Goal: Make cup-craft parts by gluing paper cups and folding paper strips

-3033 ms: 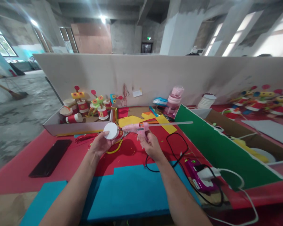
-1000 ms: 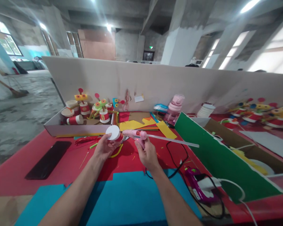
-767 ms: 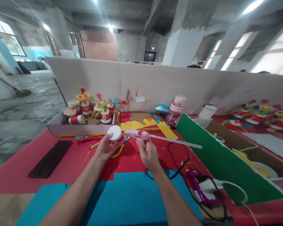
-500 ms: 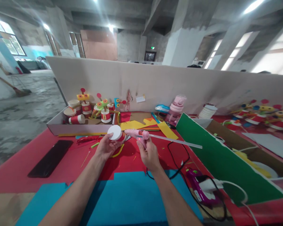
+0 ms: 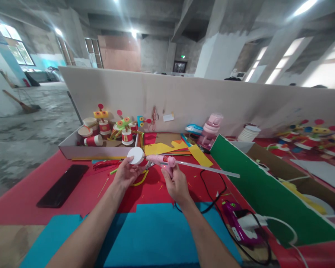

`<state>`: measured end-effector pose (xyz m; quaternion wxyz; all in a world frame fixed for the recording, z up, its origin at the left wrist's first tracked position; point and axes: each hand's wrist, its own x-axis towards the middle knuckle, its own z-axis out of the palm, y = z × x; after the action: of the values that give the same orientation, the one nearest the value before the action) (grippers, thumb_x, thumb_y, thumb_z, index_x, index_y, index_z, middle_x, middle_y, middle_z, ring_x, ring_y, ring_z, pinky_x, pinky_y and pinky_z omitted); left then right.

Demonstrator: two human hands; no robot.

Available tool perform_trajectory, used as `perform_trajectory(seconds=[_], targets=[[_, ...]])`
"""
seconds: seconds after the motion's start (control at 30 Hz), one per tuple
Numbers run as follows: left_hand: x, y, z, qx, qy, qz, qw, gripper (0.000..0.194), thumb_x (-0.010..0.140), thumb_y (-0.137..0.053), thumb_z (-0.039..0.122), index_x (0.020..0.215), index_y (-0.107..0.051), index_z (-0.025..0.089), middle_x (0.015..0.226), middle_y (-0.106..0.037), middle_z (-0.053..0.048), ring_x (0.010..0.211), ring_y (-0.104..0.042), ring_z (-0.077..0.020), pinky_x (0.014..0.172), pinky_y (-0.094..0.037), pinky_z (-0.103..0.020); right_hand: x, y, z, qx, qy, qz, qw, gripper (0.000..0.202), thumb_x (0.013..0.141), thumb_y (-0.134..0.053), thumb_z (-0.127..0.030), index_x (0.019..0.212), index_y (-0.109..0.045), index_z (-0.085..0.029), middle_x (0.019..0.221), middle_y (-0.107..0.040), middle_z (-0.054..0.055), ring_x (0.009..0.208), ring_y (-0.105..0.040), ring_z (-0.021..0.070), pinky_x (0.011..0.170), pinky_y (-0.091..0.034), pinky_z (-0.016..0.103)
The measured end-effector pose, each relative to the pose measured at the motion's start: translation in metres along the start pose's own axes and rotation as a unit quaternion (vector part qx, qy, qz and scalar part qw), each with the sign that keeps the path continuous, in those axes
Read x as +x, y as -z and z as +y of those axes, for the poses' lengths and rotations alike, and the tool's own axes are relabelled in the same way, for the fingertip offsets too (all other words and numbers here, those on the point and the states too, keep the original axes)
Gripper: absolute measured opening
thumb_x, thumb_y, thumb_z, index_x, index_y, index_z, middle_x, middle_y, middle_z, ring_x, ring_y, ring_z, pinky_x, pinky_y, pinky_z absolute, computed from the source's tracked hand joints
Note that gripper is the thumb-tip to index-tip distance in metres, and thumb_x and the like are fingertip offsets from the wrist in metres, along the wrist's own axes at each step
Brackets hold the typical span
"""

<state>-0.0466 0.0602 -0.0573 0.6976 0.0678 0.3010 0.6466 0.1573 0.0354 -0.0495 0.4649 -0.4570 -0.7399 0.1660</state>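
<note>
My left hand (image 5: 127,173) holds a red paper cup with a white disc (image 5: 136,155) on its end, tilted toward me. The fingers wrap its lower side, and the thumb lies on the disc's edge. In my right hand (image 5: 178,183) is a pink glue gun (image 5: 163,160), gripped by its handle. A long clear glue stick (image 5: 208,169) sticks out of its back to the right. The gun's nozzle is at the right side of the cup; whether it touches cannot be made out. Yellow strips (image 5: 141,179) lie just below the cup.
A box (image 5: 95,153) of cup figures stands at the back left. A black phone (image 5: 63,185) lies left, blue sheets (image 5: 162,234) in front. A green-sided box (image 5: 257,193), purple power strip (image 5: 241,225) and black cable (image 5: 209,204) are on the right. Behind stands a pale partition (image 5: 184,96).
The view has shifted slightly, so the surroundings sit a little further right. The glue gun's nozzle is slightly further left against the cup. Both hands keep their holds.
</note>
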Motion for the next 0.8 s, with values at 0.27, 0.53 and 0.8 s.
perform_trajectory(seconds=[0.27, 0.53, 0.8], targets=[[0.0047, 0.0052, -0.0006, 0.002, -0.025, -0.013, 1.0, 0.021, 0.078, -0.056, 0.015, 0.098, -0.058, 0.011, 0.067, -0.064, -0.005, 0.048, -0.052, -0.01, 0.078, -0.056, -0.046, -0.0014, -0.0048, 0.0013, -0.023, 0.017, 0.004, 1.0, 0.035, 0.091, -0.045, -0.04, 0.112, -0.053, -0.013, 0.076, -0.068, 0.008, 0.058, -0.062, 0.019, 0.053, -0.042, 0.025], [0.0001, 0.0002, 0.0006, -0.014, -0.018, -0.007, 1.0, 0.019, 0.077, -0.055, 0.014, 0.096, -0.058, 0.012, 0.068, -0.063, -0.004, 0.045, -0.047, -0.0082, 0.072, -0.058, -0.042, -0.0027, -0.006, -0.0013, -0.025, 0.044, 0.005, 0.999, 0.033, 0.091, -0.045, -0.038, 0.113, -0.054, -0.015, 0.086, -0.07, 0.01, 0.072, -0.066, 0.0217, 0.06, -0.046, 0.026], [0.0036, 0.0038, 0.0006, -0.012, -0.018, -0.014, 1.0, 0.022, 0.076, -0.058, 0.016, 0.098, -0.058, 0.013, 0.071, -0.064, -0.004, 0.045, -0.047, -0.0075, 0.078, -0.056, -0.046, -0.0025, -0.0082, 0.001, -0.032, 0.036, 0.03, 0.998, 0.034, 0.091, -0.044, -0.038, 0.113, -0.053, -0.014, 0.087, -0.07, 0.012, 0.074, -0.067, 0.0242, 0.064, -0.048, 0.03]])
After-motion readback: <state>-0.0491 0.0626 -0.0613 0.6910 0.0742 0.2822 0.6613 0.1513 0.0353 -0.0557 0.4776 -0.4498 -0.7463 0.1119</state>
